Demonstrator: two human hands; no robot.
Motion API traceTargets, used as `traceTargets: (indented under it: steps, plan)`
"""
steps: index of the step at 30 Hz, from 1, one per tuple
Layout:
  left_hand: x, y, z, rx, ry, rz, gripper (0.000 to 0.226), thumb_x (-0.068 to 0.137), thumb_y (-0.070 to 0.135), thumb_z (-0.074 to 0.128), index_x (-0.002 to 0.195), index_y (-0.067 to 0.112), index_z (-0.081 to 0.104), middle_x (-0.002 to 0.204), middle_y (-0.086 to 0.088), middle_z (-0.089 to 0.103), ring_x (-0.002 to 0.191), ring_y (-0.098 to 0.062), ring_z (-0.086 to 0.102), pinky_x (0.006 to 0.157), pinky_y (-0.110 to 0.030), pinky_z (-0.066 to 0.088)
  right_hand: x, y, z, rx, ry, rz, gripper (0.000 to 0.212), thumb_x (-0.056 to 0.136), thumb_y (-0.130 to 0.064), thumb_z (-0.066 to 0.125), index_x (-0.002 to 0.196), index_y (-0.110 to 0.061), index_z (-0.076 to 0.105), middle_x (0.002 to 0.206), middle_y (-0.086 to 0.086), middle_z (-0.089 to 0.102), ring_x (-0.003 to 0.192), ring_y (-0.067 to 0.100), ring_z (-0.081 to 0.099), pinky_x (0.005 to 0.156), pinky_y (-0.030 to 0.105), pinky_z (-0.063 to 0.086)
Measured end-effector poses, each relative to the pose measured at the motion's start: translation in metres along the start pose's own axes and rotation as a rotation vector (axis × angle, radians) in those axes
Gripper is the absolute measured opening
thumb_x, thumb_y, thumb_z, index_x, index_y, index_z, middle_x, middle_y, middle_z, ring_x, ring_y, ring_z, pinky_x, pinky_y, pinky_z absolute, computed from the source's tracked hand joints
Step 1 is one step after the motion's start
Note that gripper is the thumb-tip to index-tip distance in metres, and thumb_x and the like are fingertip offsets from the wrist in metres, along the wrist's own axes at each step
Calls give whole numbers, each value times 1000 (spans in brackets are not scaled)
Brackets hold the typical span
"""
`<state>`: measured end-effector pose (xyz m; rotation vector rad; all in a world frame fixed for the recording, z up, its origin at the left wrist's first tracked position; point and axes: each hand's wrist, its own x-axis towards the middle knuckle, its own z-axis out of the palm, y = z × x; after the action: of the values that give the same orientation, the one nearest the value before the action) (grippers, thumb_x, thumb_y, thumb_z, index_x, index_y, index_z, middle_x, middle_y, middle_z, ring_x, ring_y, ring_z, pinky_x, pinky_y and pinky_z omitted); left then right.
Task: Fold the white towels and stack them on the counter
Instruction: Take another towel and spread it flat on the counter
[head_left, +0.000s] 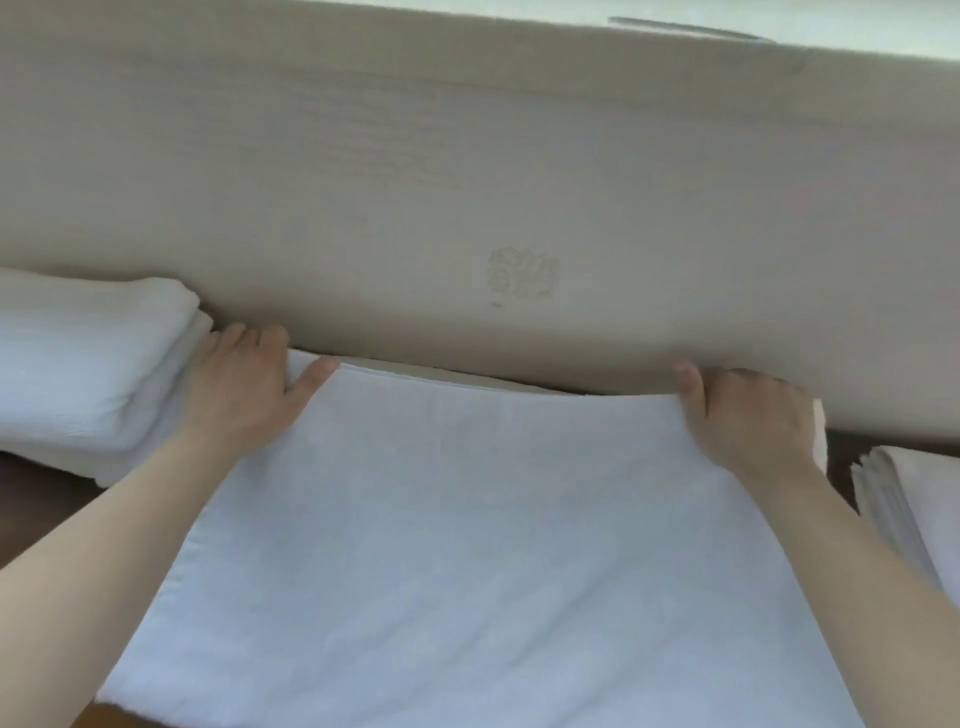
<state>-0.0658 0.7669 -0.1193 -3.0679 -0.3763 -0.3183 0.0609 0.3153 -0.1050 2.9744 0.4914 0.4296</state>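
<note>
While left grip (244, 384) and right grip (748, 415) each pinch a far corner of the white towel (467, 545) | towel flat on worktop (36, 499), far edge just beside beige panel (467, 182) | best: match edges squarely, then smooth.

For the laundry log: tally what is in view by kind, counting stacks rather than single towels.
spread towel: 1
folded-towel stacks: 2 (left stack, right stack)
hands: 2 (left hand, right hand)
Total: 5
</note>
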Motion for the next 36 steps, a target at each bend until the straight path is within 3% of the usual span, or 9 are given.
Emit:
traceTargets:
  steps: [3,7,14,18,21,24,27,31,36]
  plan:
    - [7,-4,18,56,-61,-16,82,74,85,33,83,5,49,78,-20,58,81,-38,55,74,-46,39,6,-4,20,-1,-6,-8,84,101,-54,10,69,-9,73,63,18,66,59,39,65,56,33,31]
    - [18,-3,34,56,-32,-9,80,74,87,35,82,8,44,77,-19,56,78,-37,53,74,-48,37,1,-1,37,51,156,10,70,100,-43,28,61,-2,69,54,20,61,45,38,61,50,33,42]
    - [15,15,63,46,-8,-78,75,80,81,36,85,7,45,84,-22,54,81,-38,50,75,-49,35,-7,1,65,-25,353,-40,56,106,-35,41,63,-10,64,50,11,57,43,32,57,43,30,38]
    - [10,22,70,-7,24,-143,73,84,74,38,95,3,50,95,-23,53,89,-40,49,83,-52,35,-13,1,79,-17,277,-17,59,107,-36,37,66,-6,67,55,16,61,51,35,60,54,38,46]
    - [-3,31,64,-64,90,-171,70,92,62,41,117,-3,50,114,-28,52,110,-45,47,104,-59,32,-22,0,69,29,219,92,56,108,-39,34,78,-3,66,71,21,65,70,39,60,73,46,45]
    - [-32,57,49,-198,78,-64,61,97,52,38,137,6,44,143,-18,44,141,-41,31,120,-54,13,-49,-24,52,154,171,258,49,104,-40,34,113,0,60,112,23,64,112,41,55,100,52,37]
    - [-64,97,42,-288,-104,189,57,98,56,33,145,24,44,159,-5,33,151,-33,19,122,-53,7,-83,-85,33,287,-12,160,58,101,-47,29,138,-8,51,147,17,47,141,38,36,118,54,18]
    - [-78,121,56,-171,-310,261,64,98,66,22,156,39,24,167,6,4,154,-24,-2,122,-55,3,-94,-137,31,278,-336,37,64,99,-62,10,156,-36,20,166,2,10,153,26,3,120,55,-5]
    - [-77,100,64,-165,-339,161,69,97,70,16,158,39,10,167,8,1,154,-19,-3,122,-55,3,-97,-128,44,239,-409,110,66,96,-68,0,156,-42,-2,166,-6,-7,152,20,-10,120,55,-8]
